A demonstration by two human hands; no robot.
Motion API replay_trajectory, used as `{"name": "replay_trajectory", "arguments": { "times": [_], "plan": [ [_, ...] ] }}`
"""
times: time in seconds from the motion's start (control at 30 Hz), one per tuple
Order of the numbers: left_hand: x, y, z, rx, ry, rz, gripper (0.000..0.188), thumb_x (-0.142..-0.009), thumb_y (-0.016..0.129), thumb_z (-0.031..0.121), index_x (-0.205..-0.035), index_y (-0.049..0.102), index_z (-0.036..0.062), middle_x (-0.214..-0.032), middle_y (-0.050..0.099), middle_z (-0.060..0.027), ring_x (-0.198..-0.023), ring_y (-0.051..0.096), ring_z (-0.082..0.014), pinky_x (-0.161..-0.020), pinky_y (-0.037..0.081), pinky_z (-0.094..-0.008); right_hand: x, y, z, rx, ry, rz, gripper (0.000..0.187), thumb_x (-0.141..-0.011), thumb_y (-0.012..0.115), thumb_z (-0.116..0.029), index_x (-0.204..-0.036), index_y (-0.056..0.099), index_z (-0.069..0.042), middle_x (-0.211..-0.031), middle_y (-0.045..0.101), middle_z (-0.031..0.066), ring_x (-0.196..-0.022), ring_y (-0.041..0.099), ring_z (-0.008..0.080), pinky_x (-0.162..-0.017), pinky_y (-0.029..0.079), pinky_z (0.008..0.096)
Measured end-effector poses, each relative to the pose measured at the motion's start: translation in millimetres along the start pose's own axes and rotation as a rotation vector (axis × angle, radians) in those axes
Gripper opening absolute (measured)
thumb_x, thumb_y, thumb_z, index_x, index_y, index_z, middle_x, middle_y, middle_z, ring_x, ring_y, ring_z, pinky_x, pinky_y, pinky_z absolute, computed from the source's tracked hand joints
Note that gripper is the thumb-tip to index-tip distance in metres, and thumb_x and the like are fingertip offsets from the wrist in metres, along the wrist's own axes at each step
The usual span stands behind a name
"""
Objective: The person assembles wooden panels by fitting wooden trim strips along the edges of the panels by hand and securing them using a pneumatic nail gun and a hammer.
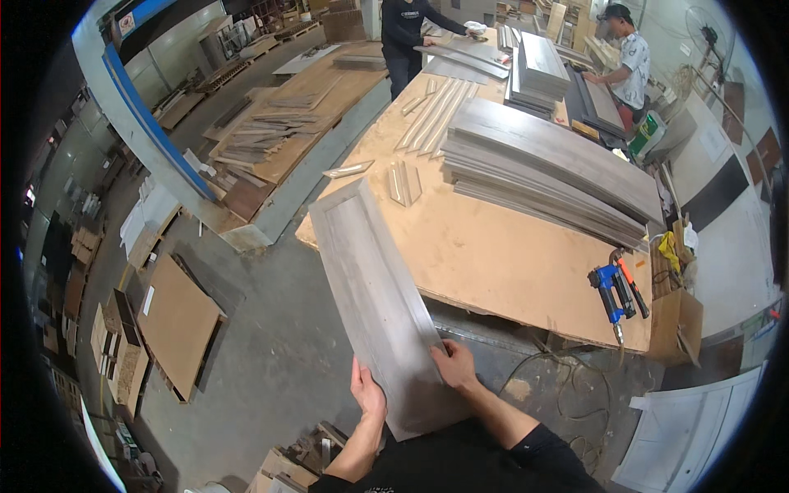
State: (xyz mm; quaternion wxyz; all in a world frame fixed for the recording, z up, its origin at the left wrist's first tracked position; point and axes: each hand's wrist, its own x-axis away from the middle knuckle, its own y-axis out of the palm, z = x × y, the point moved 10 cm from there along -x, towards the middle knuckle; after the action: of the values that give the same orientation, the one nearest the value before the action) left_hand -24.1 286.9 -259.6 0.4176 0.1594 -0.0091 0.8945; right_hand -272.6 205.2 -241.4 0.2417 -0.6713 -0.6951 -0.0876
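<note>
A long grey wood-grain panel [374, 279] with a raised frame edge is held tilted in front of me. My left hand [369, 391] grips its left edge near the bottom. On the opposite edge my right hand [454, 364] is closed, thumb on the face. The panel's far end reaches over the near left corner of the wooden worktable [509, 263]. Beyond it lie short grey trim pieces [403, 183] and several long mouldings [436, 119]. A stack of grey boards [551, 156] rests across the table's middle.
A blue nail gun [610, 292] with a hose and an orange-handled hammer [631, 283] lie at the table's right end. Two people [403, 37] [629, 62] stand at the far end. Pallets with boards [177, 324] sit on the floor at left. A cardboard box [678, 324] stands right.
</note>
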Motion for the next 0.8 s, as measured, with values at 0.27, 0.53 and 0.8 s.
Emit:
{"name": "replay_trajectory", "arguments": {
  "times": [0.27, 0.53, 0.8],
  "plan": [
    [-56.2, 18.9, 51.5, -0.33, 0.22, -0.299, 0.041, -0.105, 0.048, 0.013, -0.14, 0.056, -0.0071, -0.133, 0.066, -0.0167, -0.122, 0.061, -0.0219, -0.107, 0.044, -0.0339, 24.4, -4.6, 17.5, -0.405, -0.208, 0.06, 0.029, -0.097, 0.066, -0.013, -0.123, 0.063, -0.001, -0.101, 0.068, 0.0018, -0.091, 0.061, 0.0109, -0.078, 0.05, 0.0277],
    [-76.6, 158.2, 142.0, -0.866, 0.47, -0.894, 0.035, -0.099, 0.059, 0.021, -0.127, 0.069, 0.0023, -0.112, 0.075, -0.0207, -0.104, 0.074, -0.0284, -0.094, 0.054, -0.036, -4.6, -147.4, 49.9, -0.973, -0.1, 0.342, 0.037, -0.106, 0.048, -0.033, -0.122, 0.064, -0.003, -0.113, 0.069, 0.0064, -0.102, 0.064, 0.0185, -0.094, 0.05, 0.0342],
    [-148.3, 286.0, 101.8, -1.388, 0.539, -1.195, 0.04, -0.098, 0.059, 0.04, -0.089, 0.072, 0.0029, -0.071, 0.065, -0.0186, -0.067, 0.065, -0.0297, -0.067, 0.051, -0.0403, 12.9, -123.8, 116.3, -0.918, 0.165, 0.277, 0.037, -0.104, 0.058, -0.03, -0.122, 0.061, 0.002, -0.114, 0.07, 0.0096, -0.094, 0.072, 0.0201, -0.08, 0.055, 0.031]
  ]
}}
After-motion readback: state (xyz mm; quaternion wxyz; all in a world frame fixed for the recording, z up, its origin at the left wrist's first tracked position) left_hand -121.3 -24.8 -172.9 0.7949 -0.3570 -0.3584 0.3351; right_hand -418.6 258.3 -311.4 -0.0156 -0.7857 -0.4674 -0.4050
